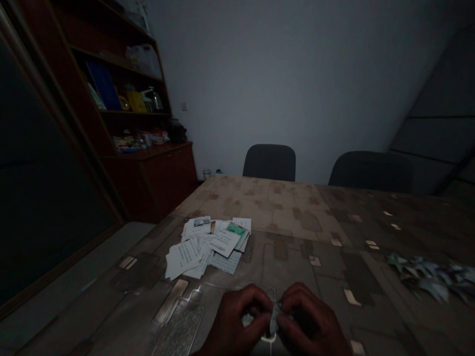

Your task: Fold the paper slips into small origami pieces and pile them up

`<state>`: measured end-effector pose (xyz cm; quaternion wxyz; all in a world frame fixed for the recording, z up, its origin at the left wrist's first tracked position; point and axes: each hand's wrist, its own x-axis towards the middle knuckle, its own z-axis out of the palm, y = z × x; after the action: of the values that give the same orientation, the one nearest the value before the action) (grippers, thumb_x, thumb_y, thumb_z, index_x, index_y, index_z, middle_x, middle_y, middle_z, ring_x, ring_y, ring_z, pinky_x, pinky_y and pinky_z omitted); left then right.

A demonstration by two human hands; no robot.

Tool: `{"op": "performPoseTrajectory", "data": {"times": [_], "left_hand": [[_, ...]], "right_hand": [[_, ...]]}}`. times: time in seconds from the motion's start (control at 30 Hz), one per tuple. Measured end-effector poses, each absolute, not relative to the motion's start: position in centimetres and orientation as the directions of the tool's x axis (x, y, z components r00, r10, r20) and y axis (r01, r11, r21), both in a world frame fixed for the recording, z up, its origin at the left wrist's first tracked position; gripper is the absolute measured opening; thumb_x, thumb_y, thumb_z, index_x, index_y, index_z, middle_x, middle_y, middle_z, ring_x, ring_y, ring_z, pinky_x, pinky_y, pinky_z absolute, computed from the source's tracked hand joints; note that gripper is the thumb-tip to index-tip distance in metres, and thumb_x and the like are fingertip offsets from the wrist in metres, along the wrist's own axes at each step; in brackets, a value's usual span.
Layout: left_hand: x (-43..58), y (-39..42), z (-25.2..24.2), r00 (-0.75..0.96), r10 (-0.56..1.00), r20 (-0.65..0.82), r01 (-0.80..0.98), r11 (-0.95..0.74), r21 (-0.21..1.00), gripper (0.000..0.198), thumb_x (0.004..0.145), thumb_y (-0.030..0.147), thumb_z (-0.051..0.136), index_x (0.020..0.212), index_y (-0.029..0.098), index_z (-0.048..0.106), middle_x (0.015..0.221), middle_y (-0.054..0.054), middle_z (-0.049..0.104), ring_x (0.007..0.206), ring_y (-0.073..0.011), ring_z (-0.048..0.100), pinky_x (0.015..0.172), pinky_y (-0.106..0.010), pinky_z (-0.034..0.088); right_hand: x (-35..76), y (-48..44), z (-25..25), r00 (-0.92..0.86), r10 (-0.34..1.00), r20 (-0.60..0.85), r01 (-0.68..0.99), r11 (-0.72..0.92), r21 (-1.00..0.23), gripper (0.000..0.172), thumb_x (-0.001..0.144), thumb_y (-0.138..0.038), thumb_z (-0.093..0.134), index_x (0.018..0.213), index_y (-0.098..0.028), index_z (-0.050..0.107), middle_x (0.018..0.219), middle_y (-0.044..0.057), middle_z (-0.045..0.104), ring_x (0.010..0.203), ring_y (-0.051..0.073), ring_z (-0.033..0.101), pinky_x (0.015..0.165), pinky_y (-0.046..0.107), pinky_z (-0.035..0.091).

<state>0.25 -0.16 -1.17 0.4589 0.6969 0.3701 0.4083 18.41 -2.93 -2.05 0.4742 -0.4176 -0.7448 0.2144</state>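
paper sheets (208, 247) carry print — too small, nothing legible

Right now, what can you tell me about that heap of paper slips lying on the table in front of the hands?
The heap of paper slips is a loose, overlapping scatter of small rectangular cut sheets, mostly white with printed lines of text, some with small pictures, one with a green patch. They lie flat, fanned at different angles, on the patterned table, left of centre and beyond both hands. Nothing touches them but the table. The dim light hides the wording.
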Motion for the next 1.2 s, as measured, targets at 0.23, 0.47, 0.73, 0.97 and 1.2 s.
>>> {"op": "performPoseTrajectory", "data": {"times": [0.23,0.47,0.73,0.97,1.2], "left_hand": [[-0.1,-0.2,-1.1,0.407,0.858,0.315,0.100,-0.384,0.918,0.014,0.068,0.020,0.067,0.081,0.014,0.070,0.070,-0.004,0.070,0.060,-0.0154,0.064,0.059,-0.022,0.048],[0.0,-0.3,-1.3,0.381,0.861,0.337,0.231,-0.442,0.867,0.009,0.071,0.014,0.063,0.077,0.014,0.070,0.069,-0.005,0.069,0.062,-0.0167,0.065,0.060,-0.023,0.047],[0.0,0.0,-1.4,0.387,0.852,0.354,0.217,-0.457,0.862,0.010,0.075,0.016,0.061,0.077,0.014,0.071,0.068,-0.005,0.069,0.062,-0.0161,0.064,0.059,-0.022,0.047],[0.2,0.0,-1.5,0.386,0.861,0.331,0.212,-0.432,0.877,0.008,0.074,0.018,0.063,0.074,0.014,0.070,0.065,-0.004,0.068,0.059,-0.0157,0.063,0.057,-0.022,0.045],[0.0,0.0,-1.7,0.385,0.873,0.299,0.229,-0.404,0.886,0.006,0.075,0.017,0.063,0.075,0.016,0.069,0.068,-0.004,0.069,0.063,-0.0158,0.063,0.060,-0.023,0.046]], "right_hand": [[18.3,-3.1,-2.0,-0.140,0.822,0.552,0.445,0.550,-0.707,0.009,0.082,-0.014,0.058,0.081,-0.023,0.056,0.073,-0.001,0.058,0.065,0.014,0.060,0.059,0.022,0.047],[18.4,-3.1,-2.0,-0.161,0.825,0.541,0.448,0.550,-0.705,0.006,0.084,-0.018,0.059,0.083,-0.023,0.056,0.075,-0.002,0.059,0.067,0.014,0.059,0.060,0.021,0.047],[17.8,-3.3,-2.1,-0.079,0.851,0.519,0.373,0.508,-0.777,0.004,0.083,-0.020,0.058,0.083,-0.024,0.059,0.074,-0.002,0.059,0.066,0.014,0.058,0.061,0.022,0.045],[18.1,-3.3,-1.9,-0.145,0.842,0.520,0.420,0.528,-0.738,0.008,0.084,-0.017,0.056,0.084,-0.024,0.060,0.076,-0.002,0.062,0.069,0.014,0.061,0.062,0.022,0.045],[17.4,-3.7,-1.9,0.041,0.899,0.435,0.383,0.388,-0.838,0.012,0.078,-0.023,0.060,0.089,-0.025,0.064,0.072,-0.003,0.062,0.064,0.014,0.059,0.061,0.022,0.046]]}}
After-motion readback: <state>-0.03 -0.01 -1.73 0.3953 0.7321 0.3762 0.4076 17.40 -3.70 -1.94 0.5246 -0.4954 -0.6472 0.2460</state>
